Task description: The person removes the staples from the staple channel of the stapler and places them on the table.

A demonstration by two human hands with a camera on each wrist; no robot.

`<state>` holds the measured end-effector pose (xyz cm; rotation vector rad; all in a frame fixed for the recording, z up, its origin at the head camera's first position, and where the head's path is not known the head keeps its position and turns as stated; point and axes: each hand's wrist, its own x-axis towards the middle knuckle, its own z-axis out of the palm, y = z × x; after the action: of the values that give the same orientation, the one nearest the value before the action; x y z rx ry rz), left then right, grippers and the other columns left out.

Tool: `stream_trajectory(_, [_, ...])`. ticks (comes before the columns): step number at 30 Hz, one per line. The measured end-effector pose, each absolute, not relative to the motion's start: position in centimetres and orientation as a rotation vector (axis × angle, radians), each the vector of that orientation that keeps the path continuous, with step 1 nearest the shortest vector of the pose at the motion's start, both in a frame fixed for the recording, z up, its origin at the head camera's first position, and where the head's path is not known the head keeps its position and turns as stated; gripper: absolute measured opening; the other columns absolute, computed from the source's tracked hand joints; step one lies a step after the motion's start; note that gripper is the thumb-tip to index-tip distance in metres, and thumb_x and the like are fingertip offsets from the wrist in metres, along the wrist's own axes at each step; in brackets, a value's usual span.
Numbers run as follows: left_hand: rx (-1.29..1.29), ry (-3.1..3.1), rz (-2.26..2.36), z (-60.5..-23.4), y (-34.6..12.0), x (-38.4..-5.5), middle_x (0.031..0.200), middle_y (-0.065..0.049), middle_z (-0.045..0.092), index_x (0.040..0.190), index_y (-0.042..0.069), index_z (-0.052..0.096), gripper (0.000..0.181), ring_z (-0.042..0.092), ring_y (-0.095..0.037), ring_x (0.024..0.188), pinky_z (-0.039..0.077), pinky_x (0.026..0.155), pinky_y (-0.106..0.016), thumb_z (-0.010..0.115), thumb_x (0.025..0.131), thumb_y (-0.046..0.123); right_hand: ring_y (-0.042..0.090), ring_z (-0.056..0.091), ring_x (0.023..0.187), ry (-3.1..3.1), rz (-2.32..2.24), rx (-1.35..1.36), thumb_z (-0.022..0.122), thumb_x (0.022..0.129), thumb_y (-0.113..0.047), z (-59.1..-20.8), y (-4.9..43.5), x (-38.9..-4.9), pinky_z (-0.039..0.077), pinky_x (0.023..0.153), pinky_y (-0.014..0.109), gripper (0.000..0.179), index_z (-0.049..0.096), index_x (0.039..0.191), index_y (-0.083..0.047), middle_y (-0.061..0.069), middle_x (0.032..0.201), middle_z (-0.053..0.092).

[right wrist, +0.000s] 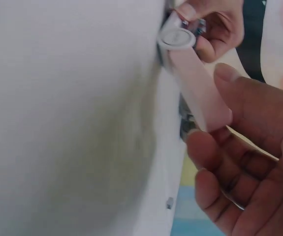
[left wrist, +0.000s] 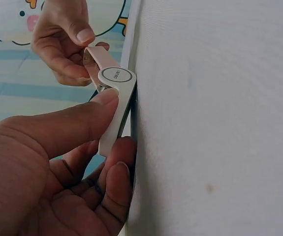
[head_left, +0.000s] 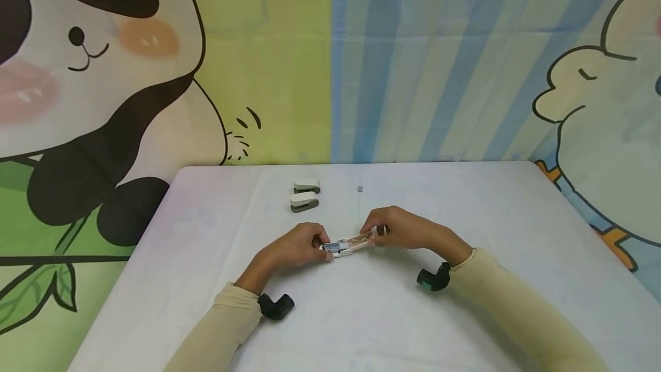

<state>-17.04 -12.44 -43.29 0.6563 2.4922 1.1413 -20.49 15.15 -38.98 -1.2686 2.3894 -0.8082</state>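
Nearest: wrist cams, left (head_left: 276, 306) and right (head_left: 435, 278), on the cuffs. No readable marking on either.

Then the hands, with the stapler (head_left: 347, 244) between them, opened out, just over or on the counter (head_left: 356, 314); can't tell if it touches. Left hand (head_left: 299, 244): fingers gripping the white end (left wrist: 112, 132), thumb close to the round disc (left wrist: 117, 74). Right hand (head_left: 405, 227): thumb and fingers pinching the tip of the pink end (right wrist: 200, 91).

Risks, my read:
- Right pinch is only at the tip. If it slips, the pink end could snap back toward the left thumb, assuming the joint is sprung.
- Hands pulling unevenly could twist the joint at the disc or strain it past its travel.
- Tilt it and anything loose inside could drop out. Grey-blue strip in the left part looks like staples; not certain.

Labels: disc carries a short word inside a dark ring. Looks like a brand, too small and soft to read for sure.

Farther: two white-and-dark staplers, near one (head_left: 304, 202) and far one (head_left: 307, 186), left of centre. Nothing legible on them. Small grey block (head_left: 360, 189) right of those, apart; no text readable.

Farthest: cartoon backdrop (head_left: 279, 73), panda left, stripes centre. No writing I can see.
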Motion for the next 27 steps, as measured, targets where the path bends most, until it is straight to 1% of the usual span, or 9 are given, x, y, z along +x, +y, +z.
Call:
stream_trajectory(6, [0.653,2.525,1.089,-42.9,-11.6,-16.9,0.078,0.0,0.057,0.09,0.007,0.063,0.017,0.051,-0.013,0.07,0.042,0.061,-0.028,0.077,0.083,0.013,0.006,0.053,0.074,2.478,-0.756,-1.348,0.07,0.091,-0.008,-39.4,15.5,-20.0,0.048,0.066,0.025,0.023,0.069,0.114,-0.006,0.0,0.104,0.061])
stream_trajectory(11, [0.702,2.532,1.015,-42.8,-10.7,-17.1,0.08,0.002,0.057,0.09,0.01,0.064,0.017,0.05,-0.012,0.072,0.042,0.063,-0.029,0.078,0.084,0.019,0.007,0.052,0.075,2.488,-0.67,-1.364,0.066,0.091,-0.002,-38.1,15.9,-20.2,0.048,0.067,0.025,0.021,0.069,0.112,-0.005,0.0,0.103,0.06])
stream_trajectory(14, [0.746,2.53,1.005,-42.9,-9.9,-17.5,0.08,0.002,0.057,0.09,0.011,0.065,0.017,0.05,-0.012,0.072,0.043,0.064,-0.029,0.077,0.085,0.021,0.007,0.05,0.074,2.485,-0.632,-1.353,0.065,0.092,-0.003,-37.2,16.6,-20.5,0.047,0.066,0.026,0.022,0.069,0.113,-0.004,0.0,0.104,0.059])
stream_trajectory(20, [0.759,2.63,1.052,-43.3,-7.2,-19.0,0.084,0.001,0.055,0.092,0.009,0.064,0.017,0.05,-0.012,0.076,0.043,0.065,-0.027,0.076,0.087,0.02,0.008,0.048,0.071,2.554,-0.587,-1.307,0.065,0.093,-0.007,-36.9,18.9,-22.2,0.046,0.065,0.028,0.022,0.067,0.116,-0.005,0.002,0.109,0.059])
stream_trajectory(27, [0.681,2.701,1.043,-43.2,-2.9,-21.4,0.084,0.0,0.053,0.091,0.005,0.066,0.016,0.05,-0.012,0.074,0.043,0.064,-0.025,0.076,0.086,0.016,0.012,0.05,0.072,2.66,-0.596,-1.212,0.064,0.092,0.0,-38.1,22.2,-24.5,0.045,0.066,0.031,0.024,0.067,0.116,-0.005,0.008,0.113,0.06])
